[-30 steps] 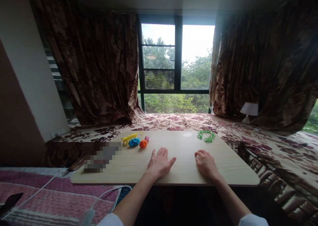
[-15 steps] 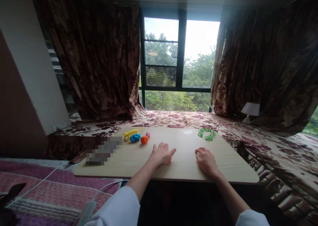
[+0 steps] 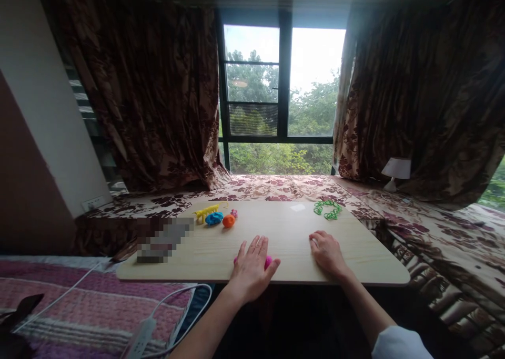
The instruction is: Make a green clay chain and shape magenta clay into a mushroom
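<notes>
My left hand (image 3: 252,264) lies flat over a bright pink lump of clay or dough (image 3: 269,262) near the table's front edge. Its fingers are stretched out, and the pink shows on both sides of the palm. To the right, my right hand (image 3: 326,251) rests on the tabletop with its fingers curled in and pressed together. Whatever its fingertips may hold is hidden. Farther back on the left sit an orange lump (image 3: 229,221), a blue lump (image 3: 214,218), a yellow toothed piece (image 3: 207,212) and a small pink piece (image 3: 234,213).
Both hands are over a pale wooden table (image 3: 284,233) with rounded corners. A ring of green links (image 3: 328,209) and a white scrap (image 3: 297,207) lie at its back. A blurred-out object (image 3: 165,240) covers the left side. A power strip (image 3: 141,338) lies below.
My left hand has drawn back toward the table's front edge, and more of the pink lump shows under it. My right hand has hardly moved.
</notes>
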The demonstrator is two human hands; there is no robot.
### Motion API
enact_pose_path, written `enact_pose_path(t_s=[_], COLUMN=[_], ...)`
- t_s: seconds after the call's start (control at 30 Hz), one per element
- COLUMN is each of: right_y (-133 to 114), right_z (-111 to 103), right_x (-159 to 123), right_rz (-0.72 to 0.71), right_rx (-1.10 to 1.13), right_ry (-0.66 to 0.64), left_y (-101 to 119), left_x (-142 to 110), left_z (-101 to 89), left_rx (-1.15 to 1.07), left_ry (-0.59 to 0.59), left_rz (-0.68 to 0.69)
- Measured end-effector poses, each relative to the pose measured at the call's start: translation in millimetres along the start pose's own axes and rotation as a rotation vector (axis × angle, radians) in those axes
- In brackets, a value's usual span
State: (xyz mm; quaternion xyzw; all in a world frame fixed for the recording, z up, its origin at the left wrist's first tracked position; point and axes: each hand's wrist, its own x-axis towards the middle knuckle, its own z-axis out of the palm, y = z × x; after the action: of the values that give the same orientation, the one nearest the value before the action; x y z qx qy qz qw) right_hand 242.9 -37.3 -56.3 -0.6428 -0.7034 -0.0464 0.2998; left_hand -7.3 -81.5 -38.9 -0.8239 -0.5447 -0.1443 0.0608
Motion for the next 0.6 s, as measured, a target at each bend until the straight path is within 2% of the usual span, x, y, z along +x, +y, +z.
enact_pose_path(t_s=[0.07,0.2,0.3,0.37,0.47,0.6], right_y=[0,0,2,3,3,1], right_z=[0,1,3,5,4,0], right_x=[0,1,2,3,4,2], right_rz=[-0.005,-0.013,-0.013,-0.009,-0.001,0.012], right_rx=[-0.009,-0.023,-0.019,-0.010,-0.002,-0.006], right_ry=[-0.001,-0.010,-0.011,-0.006,0.000,-0.012], left_y=[-2,-11,-19,-20,-14,-3], left_x=[8,52,82,89,75,26], left_z=[-0.2,-0.1,1.3,2.6,3.6,1.1], left_rx=[-0.011,-0.021,-0.025,-0.019,0.001,0.018], left_ry=[-0.040,-0.179,-0.219,-0.225,-0.202,-0.087], left_rz=[-0.020,-0.104,-0.150,-0.162,-0.145,-0.035])
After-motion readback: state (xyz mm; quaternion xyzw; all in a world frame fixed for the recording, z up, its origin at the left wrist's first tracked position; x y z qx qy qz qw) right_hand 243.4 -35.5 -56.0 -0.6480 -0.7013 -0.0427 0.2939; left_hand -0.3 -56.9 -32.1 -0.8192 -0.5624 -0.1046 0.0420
